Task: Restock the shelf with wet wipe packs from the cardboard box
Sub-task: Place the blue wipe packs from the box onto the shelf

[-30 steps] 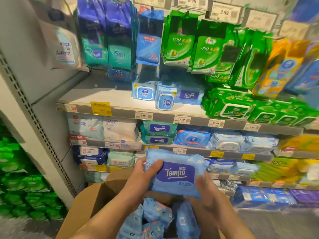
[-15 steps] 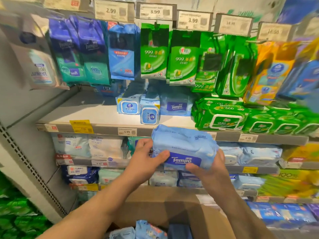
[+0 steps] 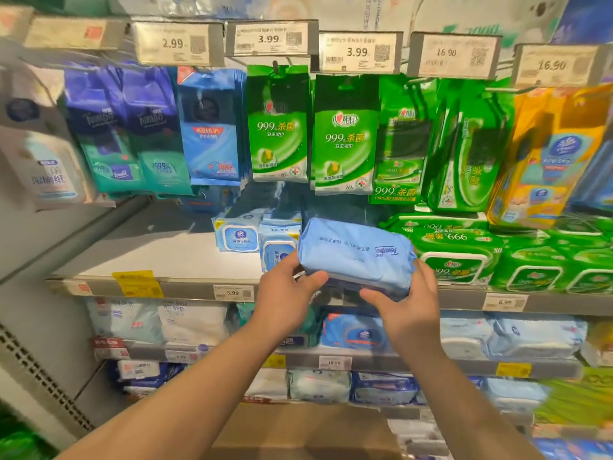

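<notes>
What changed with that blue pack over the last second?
Both hands lifted the blue Tempo pack from above the cardboard box up to the shelf edge, tipping its label face downward. The left hand and right hand kept their grip; shelf stock stayed put.

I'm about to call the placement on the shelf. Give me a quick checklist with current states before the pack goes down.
1. Grip: left hand and right hand both hold the blue Tempo pack: ok.
2. Landing spot: bare shelf shows only left of the small blue packs; the spot behind the held pack is hidden: cannot tell.
3. Right neighbour: green 999 packs sit close beside the pack: cannot tell if touching.
4. Orientation: print reads upside down, label face turned away: not ok.
5. Overhead: hanging green packs hang above the pack: ok.
</notes>
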